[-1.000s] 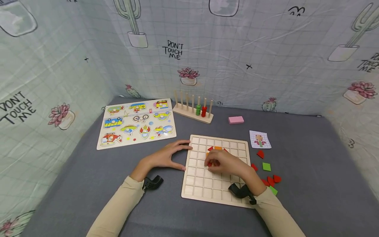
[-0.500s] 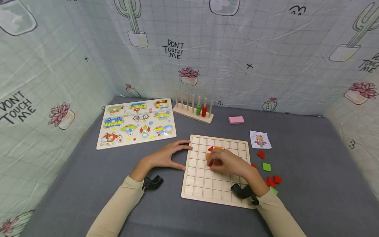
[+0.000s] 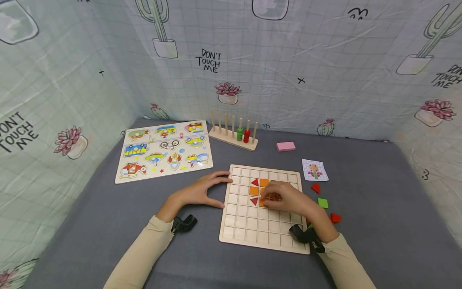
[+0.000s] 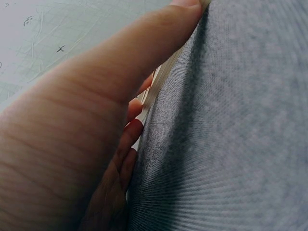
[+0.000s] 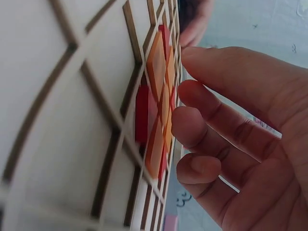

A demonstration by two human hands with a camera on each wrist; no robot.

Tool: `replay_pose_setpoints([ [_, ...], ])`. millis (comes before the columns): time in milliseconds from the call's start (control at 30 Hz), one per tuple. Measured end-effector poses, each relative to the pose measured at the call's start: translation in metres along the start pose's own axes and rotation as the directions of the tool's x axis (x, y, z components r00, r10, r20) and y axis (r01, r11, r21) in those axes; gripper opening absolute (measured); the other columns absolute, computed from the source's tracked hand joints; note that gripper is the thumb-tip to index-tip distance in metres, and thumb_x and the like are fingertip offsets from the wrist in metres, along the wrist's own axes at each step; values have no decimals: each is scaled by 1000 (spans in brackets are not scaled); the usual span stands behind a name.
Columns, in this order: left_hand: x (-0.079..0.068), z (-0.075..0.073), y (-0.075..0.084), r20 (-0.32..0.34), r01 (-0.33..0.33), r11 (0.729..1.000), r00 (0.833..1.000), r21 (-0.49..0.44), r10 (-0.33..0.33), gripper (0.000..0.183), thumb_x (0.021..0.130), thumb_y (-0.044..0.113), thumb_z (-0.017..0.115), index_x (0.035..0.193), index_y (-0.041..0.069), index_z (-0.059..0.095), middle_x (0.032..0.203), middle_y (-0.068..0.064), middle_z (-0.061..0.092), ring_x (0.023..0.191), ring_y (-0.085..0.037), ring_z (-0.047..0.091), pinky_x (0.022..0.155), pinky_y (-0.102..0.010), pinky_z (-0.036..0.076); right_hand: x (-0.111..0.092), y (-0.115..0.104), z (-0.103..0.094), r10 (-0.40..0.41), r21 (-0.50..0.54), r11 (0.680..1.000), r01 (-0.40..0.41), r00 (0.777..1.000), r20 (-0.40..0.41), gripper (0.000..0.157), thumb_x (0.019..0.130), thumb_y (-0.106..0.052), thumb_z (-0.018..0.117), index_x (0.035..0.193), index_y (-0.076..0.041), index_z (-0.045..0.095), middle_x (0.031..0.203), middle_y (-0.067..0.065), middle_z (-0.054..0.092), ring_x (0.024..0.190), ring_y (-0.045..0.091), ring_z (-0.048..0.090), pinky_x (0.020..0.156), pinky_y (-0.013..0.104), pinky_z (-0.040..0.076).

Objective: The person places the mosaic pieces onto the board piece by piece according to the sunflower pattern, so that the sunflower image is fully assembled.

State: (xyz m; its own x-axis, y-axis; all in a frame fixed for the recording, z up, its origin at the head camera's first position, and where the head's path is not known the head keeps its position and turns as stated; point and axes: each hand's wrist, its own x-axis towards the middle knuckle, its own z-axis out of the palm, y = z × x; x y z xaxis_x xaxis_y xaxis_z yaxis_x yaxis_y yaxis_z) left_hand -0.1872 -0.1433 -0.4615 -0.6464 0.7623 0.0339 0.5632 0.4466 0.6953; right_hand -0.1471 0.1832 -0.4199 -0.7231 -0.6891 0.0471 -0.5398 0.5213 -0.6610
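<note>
A wooden grid board (image 3: 245,228) lies on the grey table. My left hand (image 3: 198,193) touches its left edge, thumb and fingers spread wide. In the middle of the grid sit orange pieces, among them an orange square (image 3: 254,191), with a red piece (image 3: 255,182) above and another red piece (image 3: 254,201) below. Over the right part of this cluster hovers my right hand (image 3: 288,198), hiding some pieces. In the right wrist view its fingers are loosely bent, thumb apart from them, with nothing held; red and orange tiles (image 5: 155,149) lie in the grid beside the fingertips.
Right of the board lie a pattern card (image 3: 315,170), loose red pieces (image 3: 316,188) and a green square (image 3: 323,203). A vehicle puzzle board (image 3: 169,163), a peg rack (image 3: 231,138) with green and red beads, and a pink block (image 3: 286,146) are farther back.
My right hand has moved to the right and come off the lower-left red piece, which now shows in the grid. The left hand has stayed at the board's edge.
</note>
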Motion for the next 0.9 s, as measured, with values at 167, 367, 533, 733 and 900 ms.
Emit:
replay_pose_setpoints([
  [167, 0, 0, 1, 1, 6, 1000, 1000, 2, -6, 76, 80, 37, 81, 144, 18, 47, 156, -5, 29, 143, -29, 28, 112, -53, 25, -12, 8, -5, 18, 24, 1000, -18, 999, -32, 7, 88, -8, 72, 95, -10, 72, 92, -2, 63, 70, 7, 47, 60, 22, 43],
  [367, -1, -1, 1, 1, 5, 1000, 1000, 3, -5, 76, 79, 38, 82, 144, 17, 48, 156, -5, 30, 143, -28, 28, 112, -53, 25, -30, 19, -10, 36, 58, 998, -31, 996, -82, 9, 87, -6, 73, 96, -8, 71, 93, -1, 66, 71, 6, 50, 62, 23, 47],
  [533, -1, -2, 3, 1, 9, 1000, 1000, 7, -9, 76, 79, 37, 82, 145, 19, 47, 157, -4, 29, 143, -28, 28, 113, -52, 25, -46, 26, -16, 64, 66, 996, -57, 991, -115, 9, 88, -7, 72, 96, -10, 71, 91, -3, 65, 72, 4, 51, 62, 24, 47],
  [733, 0, -2, 4, 3, 1, 1000, 1000, 7, -1, 76, 79, 37, 82, 145, 18, 47, 156, -3, 30, 143, -28, 29, 113, -52, 26, -61, 33, -25, 54, 28, 998, -50, 982, -179, 12, 85, -3, 74, 95, -9, 71, 85, -6, 62, 66, 3, 50, 57, 23, 45],
  [900, 0, -1, 4, 2, 6, 1000, 1000, 9, -6, 76, 79, 38, 82, 144, 18, 47, 156, -4, 30, 143, -28, 29, 112, -52, 26, -70, 36, -36, 86, -3, 996, -89, 974, -208, 11, 86, -2, 73, 95, -6, 71, 85, -6, 61, 64, 2, 48, 56, 22, 44],
])
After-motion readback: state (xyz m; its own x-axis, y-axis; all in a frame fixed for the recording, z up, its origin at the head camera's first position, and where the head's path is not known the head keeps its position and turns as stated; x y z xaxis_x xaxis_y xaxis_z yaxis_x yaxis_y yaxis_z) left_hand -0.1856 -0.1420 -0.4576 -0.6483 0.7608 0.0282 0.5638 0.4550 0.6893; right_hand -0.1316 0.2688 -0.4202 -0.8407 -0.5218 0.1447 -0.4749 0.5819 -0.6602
